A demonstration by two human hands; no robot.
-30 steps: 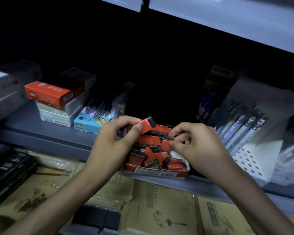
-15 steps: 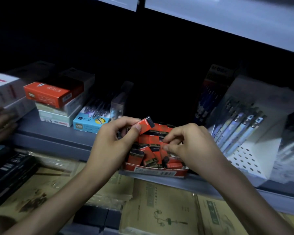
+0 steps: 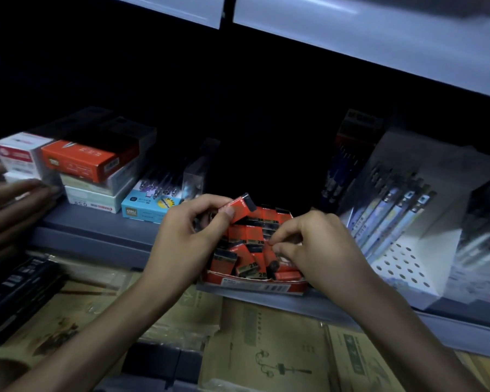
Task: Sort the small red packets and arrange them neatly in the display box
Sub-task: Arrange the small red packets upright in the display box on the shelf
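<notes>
A low red display box point(image 3: 255, 287) sits at the front edge of the grey shelf, filled with several small red and black packets point(image 3: 251, 257); some stand in rows at the back, others lie jumbled in front. My left hand point(image 3: 193, 236) holds one red packet point(image 3: 242, 206) above the box's left side, pinched between thumb and fingers. My right hand point(image 3: 314, 250) is over the box's right half, its fingertips pinching at a packet in the pile; the packet itself is mostly hidden.
Stacked boxes, one orange-red point(image 3: 85, 162), and a blue pen box point(image 3: 147, 207) stand left on the shelf point(image 3: 96, 230). A white pen display point(image 3: 402, 222) stands right. Another person's hand point(image 3: 14, 202) reaches in at far left. Brown notebooks point(image 3: 266, 349) lie below.
My right hand has moved down and left into the jumbled packets. Another person's hand has come further in from the left edge. My left hand keeps its packet in place.
</notes>
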